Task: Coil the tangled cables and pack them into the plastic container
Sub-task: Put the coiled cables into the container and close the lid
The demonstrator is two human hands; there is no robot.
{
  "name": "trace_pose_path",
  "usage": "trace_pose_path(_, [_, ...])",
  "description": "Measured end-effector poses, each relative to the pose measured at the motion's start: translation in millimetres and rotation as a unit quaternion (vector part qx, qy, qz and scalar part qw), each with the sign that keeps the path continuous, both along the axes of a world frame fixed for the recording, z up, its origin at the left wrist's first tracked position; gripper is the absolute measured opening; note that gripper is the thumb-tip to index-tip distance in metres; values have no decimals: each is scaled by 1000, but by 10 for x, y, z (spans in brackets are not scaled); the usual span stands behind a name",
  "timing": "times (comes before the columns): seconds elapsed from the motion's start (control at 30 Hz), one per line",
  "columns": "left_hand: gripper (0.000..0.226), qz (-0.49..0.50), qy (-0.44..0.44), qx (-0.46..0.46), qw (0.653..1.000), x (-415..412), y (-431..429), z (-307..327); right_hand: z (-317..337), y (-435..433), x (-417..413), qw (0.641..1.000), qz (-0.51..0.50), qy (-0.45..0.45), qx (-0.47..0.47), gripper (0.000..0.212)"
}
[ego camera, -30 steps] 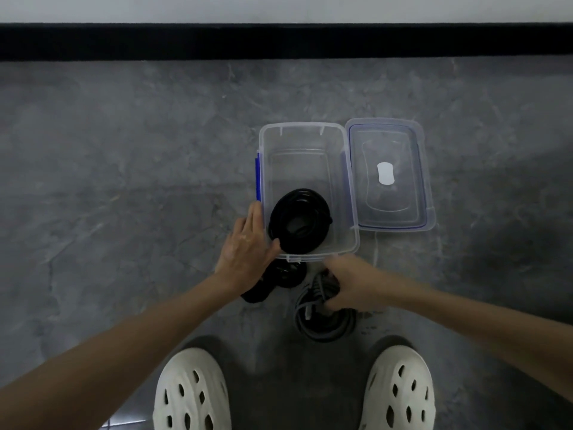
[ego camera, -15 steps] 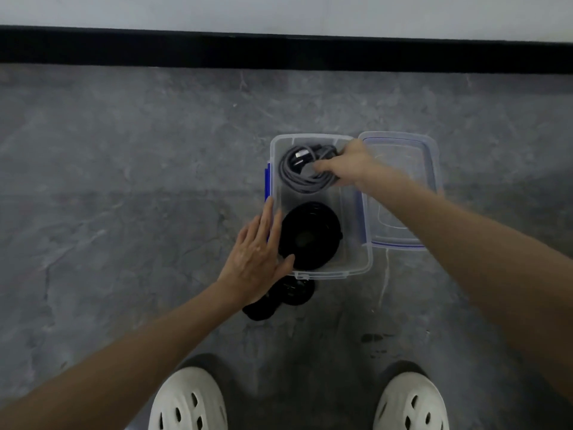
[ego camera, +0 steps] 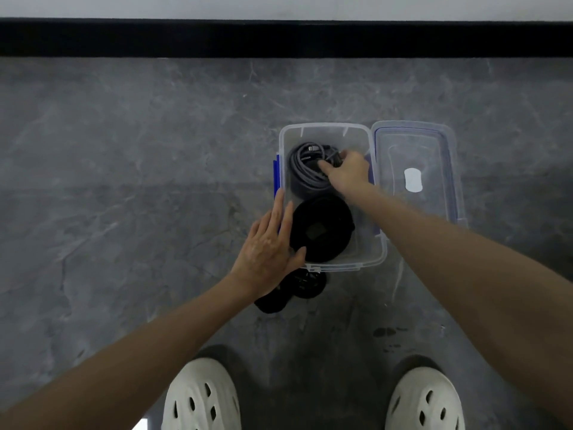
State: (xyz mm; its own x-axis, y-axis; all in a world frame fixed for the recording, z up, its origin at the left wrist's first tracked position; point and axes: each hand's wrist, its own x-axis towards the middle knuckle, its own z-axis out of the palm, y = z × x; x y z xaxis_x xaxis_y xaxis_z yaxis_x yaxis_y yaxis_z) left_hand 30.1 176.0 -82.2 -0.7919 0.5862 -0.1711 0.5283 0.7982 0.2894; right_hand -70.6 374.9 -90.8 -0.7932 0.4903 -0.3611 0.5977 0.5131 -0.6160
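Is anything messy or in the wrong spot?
One thing: a black cable bundle lies on the floor just outside the container's near edge, partly under the left hand, while the gray coil and a black coil sit inside. A few dark smudges mark the floor by the right shoe.

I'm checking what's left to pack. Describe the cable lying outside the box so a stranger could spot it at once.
Find the clear plastic container on the grey floor. Just outside its near end wall, towards the white shoes, a black cable bundle lies on the floor beside the wrist of the left hand. Unlike the grey coil and the black coil, it is not inside the container.
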Motion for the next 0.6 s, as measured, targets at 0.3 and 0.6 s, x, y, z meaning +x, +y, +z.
trace_pose_path(0.3, [69, -29, 15, 21, 999, -85, -120, -12, 767, -68, 1074, 889, 391, 209, 113, 11])
trace_pose_path(0.6, [65, -55, 32, -4, 998, -140, -198, -36, 112, -784, 1787, 685, 676, 121, 242, 49])
